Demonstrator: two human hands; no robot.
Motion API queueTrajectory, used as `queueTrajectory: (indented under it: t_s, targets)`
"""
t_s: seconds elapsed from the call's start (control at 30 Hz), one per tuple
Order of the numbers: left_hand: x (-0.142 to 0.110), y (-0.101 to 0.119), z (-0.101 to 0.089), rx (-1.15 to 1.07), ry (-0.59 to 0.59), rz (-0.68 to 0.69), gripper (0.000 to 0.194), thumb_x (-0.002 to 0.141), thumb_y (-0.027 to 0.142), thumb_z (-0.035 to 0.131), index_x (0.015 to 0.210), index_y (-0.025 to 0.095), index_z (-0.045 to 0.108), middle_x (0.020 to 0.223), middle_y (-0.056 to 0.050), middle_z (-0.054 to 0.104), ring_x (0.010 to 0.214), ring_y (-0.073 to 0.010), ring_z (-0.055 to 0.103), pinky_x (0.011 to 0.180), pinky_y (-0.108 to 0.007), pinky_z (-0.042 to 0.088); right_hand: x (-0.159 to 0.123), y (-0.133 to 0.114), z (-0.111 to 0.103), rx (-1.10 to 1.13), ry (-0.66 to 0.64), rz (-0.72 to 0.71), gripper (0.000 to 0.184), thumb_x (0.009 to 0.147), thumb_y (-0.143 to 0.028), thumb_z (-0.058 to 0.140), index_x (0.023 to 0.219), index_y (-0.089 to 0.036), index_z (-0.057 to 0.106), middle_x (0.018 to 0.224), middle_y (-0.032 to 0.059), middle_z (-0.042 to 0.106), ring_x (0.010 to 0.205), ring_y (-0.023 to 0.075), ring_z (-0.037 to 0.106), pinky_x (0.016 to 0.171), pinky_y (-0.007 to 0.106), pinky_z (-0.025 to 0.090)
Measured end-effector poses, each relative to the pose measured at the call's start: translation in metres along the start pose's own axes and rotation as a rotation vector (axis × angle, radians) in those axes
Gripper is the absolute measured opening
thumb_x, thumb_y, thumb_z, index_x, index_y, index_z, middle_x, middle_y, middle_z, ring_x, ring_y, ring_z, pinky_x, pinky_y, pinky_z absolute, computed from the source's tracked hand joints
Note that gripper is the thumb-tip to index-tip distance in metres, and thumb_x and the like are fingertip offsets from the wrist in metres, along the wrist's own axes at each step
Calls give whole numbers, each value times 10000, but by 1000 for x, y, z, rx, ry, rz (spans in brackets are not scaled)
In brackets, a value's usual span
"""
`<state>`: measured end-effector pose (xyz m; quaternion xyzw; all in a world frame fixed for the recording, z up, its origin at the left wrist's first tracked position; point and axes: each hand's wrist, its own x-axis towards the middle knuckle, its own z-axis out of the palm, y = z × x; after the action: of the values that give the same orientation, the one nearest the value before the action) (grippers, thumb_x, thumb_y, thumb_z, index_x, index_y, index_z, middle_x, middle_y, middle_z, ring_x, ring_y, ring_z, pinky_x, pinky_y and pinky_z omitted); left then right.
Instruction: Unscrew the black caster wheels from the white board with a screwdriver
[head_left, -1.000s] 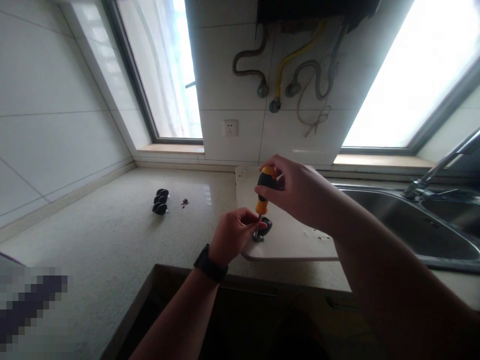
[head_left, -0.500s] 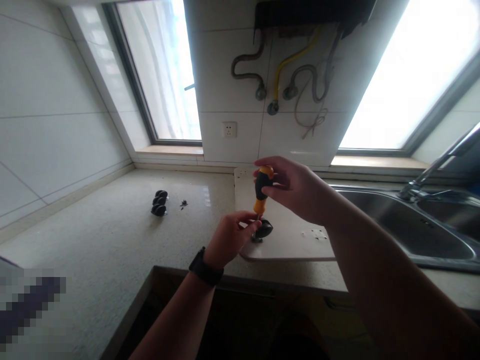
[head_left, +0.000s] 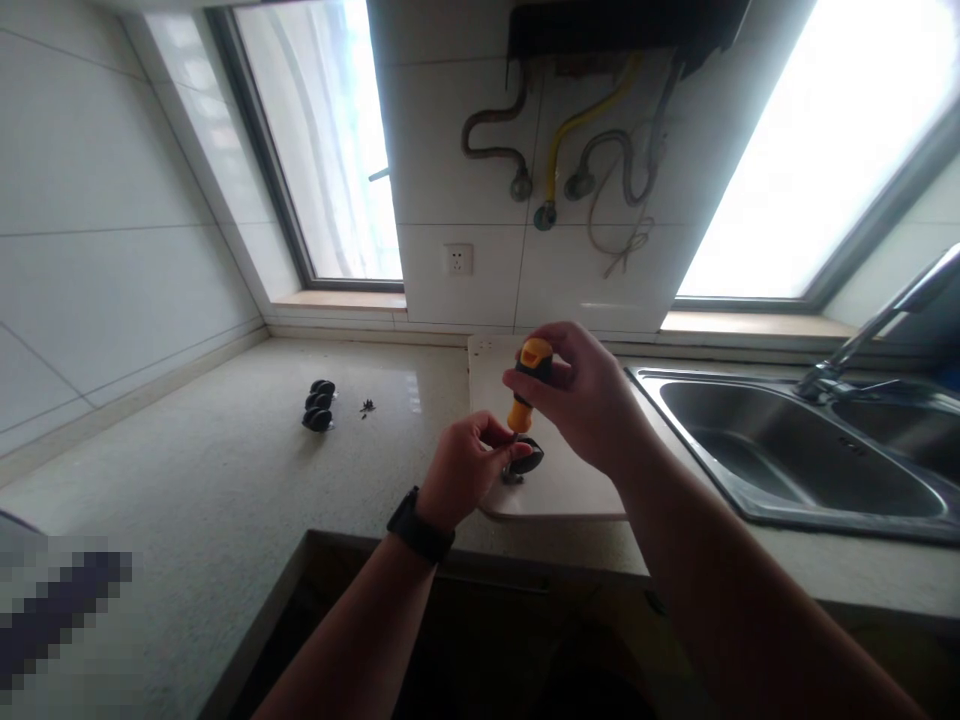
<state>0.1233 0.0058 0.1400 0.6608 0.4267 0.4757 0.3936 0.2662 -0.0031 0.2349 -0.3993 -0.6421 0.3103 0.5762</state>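
Observation:
My right hand point(head_left: 581, 385) is wrapped round the yellow and black handle of a screwdriver point(head_left: 534, 362), held nearly upright with its tip down. My left hand point(head_left: 472, 460), a black band on its wrist, pinches the screwdriver's shaft low down with thumb and fingertips. Below the fingers a black caster wheel point(head_left: 529, 457) with a metal plate sits near the front left corner of a pale board point(head_left: 570, 495). The screwdriver's tip and any screw under it are hidden by my left fingers.
Several more black casters point(head_left: 319, 405) stand in a row on the speckled counter point(head_left: 247, 480) to the left, beside a small pile of screws point(head_left: 367, 406). A steel sink point(head_left: 780, 450) with a tap point(head_left: 832, 370) lies right of the board. Hoses point(head_left: 555, 150) hang on the wall.
My right hand has turned and closed further round the screwdriver handle, its wrist and forearm shifting left. The handle's top has tipped slightly right and toward me. My left hand keeps its pinch.

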Motion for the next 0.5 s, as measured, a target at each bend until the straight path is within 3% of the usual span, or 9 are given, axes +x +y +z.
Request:
queueTrajectory:
  t_s: [0.2, 0.5]
  targets:
    - [-1, -1, 0, 0, 33, 0, 284, 742, 324, 859, 750, 160, 627, 721, -16, 683, 647, -128, 608, 611, -259, 456, -6, -1, -2, -148, -78, -103, 398, 825, -253, 664, 1220, -208, 650, 1108, 75, 601, 929, 162, 579, 751, 339, 594]
    - [-5, -4, 0, -81, 34, 17, 314, 743, 368, 861, 777, 162, 627, 705, -7, 668, 619, -114, 592, 575, -237, 448, -12, -9, -1, -149, -68, -168, 376, 827, -204, 654, 1202, -230, 658, 1121, 61, 614, 917, 151, 594, 775, 342, 571]
